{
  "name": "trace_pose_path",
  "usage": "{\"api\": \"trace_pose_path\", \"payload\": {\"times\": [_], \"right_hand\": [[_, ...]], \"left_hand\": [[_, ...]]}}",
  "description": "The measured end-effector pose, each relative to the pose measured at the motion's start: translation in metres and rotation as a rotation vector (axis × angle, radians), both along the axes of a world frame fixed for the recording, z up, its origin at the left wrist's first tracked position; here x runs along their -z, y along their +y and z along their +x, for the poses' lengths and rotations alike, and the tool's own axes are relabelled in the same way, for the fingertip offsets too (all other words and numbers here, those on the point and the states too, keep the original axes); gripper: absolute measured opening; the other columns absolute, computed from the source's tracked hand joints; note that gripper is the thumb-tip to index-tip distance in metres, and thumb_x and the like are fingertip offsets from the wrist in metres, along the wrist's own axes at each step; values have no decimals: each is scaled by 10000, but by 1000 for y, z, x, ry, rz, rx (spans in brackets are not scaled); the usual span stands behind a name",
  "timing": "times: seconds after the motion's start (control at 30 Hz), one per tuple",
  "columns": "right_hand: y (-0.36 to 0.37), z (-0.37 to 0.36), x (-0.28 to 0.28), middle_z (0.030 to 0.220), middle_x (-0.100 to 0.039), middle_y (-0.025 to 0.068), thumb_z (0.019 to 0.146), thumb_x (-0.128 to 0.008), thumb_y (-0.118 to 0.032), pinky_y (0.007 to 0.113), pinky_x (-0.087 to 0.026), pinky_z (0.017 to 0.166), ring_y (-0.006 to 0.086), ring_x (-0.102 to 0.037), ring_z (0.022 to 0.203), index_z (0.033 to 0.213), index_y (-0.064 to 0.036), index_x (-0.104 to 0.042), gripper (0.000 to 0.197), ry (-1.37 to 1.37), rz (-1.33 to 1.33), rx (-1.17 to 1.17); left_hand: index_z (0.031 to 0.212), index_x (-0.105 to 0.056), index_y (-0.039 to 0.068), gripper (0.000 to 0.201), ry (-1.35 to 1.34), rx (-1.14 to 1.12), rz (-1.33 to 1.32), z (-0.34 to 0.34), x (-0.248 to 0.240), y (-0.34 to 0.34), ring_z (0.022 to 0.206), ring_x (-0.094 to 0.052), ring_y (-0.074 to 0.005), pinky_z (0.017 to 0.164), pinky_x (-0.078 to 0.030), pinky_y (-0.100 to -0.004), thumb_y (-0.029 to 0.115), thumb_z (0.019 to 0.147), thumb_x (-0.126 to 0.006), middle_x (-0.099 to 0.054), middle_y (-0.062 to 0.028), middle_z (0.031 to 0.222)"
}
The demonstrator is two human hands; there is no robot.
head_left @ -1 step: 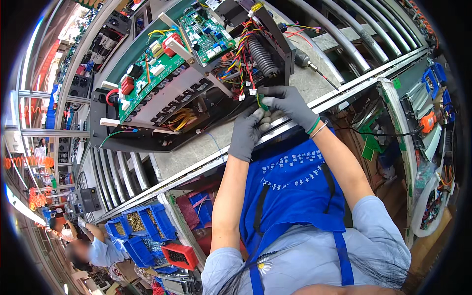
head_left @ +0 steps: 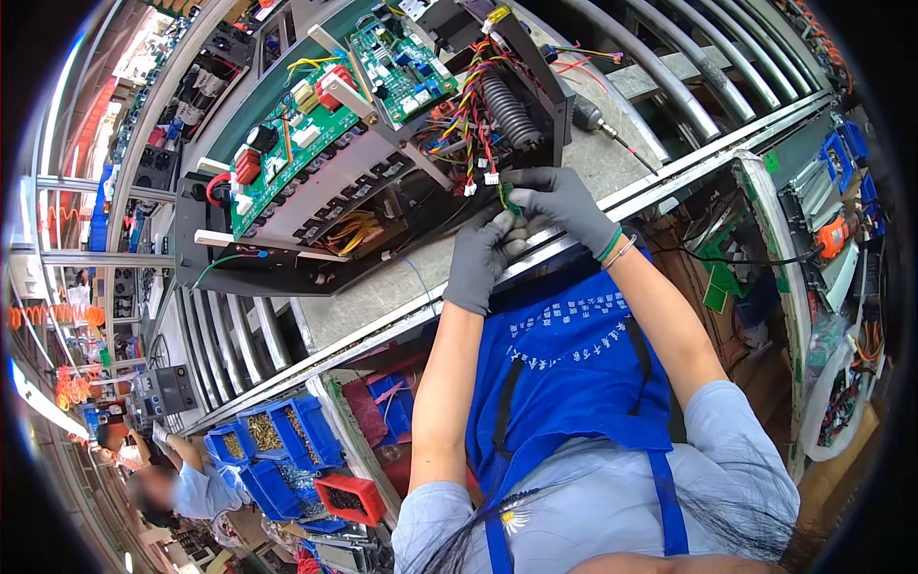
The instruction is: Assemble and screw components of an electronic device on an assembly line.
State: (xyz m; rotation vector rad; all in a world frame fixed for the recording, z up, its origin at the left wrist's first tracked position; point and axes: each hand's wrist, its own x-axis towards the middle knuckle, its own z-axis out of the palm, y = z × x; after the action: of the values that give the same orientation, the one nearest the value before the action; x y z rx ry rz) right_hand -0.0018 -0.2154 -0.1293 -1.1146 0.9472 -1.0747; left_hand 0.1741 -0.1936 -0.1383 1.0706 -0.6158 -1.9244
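Both gloved hands meet at the near right corner of an open black machine chassis [head_left: 225, 273]. Between their fingers sits a small green circuit board [head_left: 514, 205], mostly covered, with a yellow-green wire running up from it. My left hand [head_left: 478, 253] pinches it from below and left, while my right hand [head_left: 559, 206] grips it from the right. White plugs [head_left: 491, 179] hang just above the fingers, at the end of a multicoloured wire bundle [head_left: 469, 105]. Beside the bundle curves a black corrugated hose [head_left: 507, 110]. Larger green circuit boards [head_left: 301, 143] lie along the chassis top.
A power screwdriver [head_left: 595, 120] lies right of the chassis, its bit pointing toward me. Metal rollers [head_left: 674, 81] continue beyond it. Blue bins of screws [head_left: 263, 430] and a red bin [head_left: 349, 499] stand lower left. Another person [head_left: 196, 488] is at far left.
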Motion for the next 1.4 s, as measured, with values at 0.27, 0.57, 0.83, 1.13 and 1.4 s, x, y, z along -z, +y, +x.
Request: {"api": "trace_pose_path", "payload": {"times": [0.27, 0.57, 0.83, 1.13, 1.4], "right_hand": [[-1, -3, 0, 955, -683, 40, 853, -675, -149, 232, -513, 730, 72, -618, 807, 1174, 11, -639, 360, -25, 80, -22], [-1, -3, 0, 978, -684, 53, 846, -683, -152, 243, -508, 756, 78, -615, 840, 1161, 14, -646, 357, 65, 31, -14], [-2, -3, 8, 969, -682, 68, 847, -673, -170, 267, -501, 791, 102, -611, 864, 1150, 28, -640, 363, 76, -68, -18], [-1, -8, -8, 1020, -668, 69, 851, -646, -117, 262, -502, 805, 108, -611, 897, 1198, 47, -589, 388, 258, -151, -48], [-6, -4, -35, 971, -671, 140, 827, -662, -185, 335, -507, 757, 233, -660, 824, 987, 17, -689, 258, 760, -384, 180]], "left_hand": [[1161, -524, -61, 317, 21, 48, -11, 3, 1, -2, 674, -626, -143, 592, -557, -246, 126, 916, -599, -634, -109, 877], [1139, -535, -67, 304, -102, -1, -24, -8, -14, 3, 699, -633, -145, 581, -545, -229, 120, 910, -606, -637, -116, 864], [1079, -603, -30, 327, -903, 5, -662, -5, -5, -2, 748, -662, -215, 665, -525, -312, 133, 809, -691, -673, -140, 865], [1195, -517, 8, 505, -1053, -155, -857, -28, -15, 0, 861, -665, -268, 779, -521, -349, 92, 739, -718, -656, -170, 965], [1267, -450, 78, 586, -1050, -75, -727, -41, -20, -3, 842, -630, -347, 737, -501, -422, 140, 748, -714, -594, -190, 1069]]}}
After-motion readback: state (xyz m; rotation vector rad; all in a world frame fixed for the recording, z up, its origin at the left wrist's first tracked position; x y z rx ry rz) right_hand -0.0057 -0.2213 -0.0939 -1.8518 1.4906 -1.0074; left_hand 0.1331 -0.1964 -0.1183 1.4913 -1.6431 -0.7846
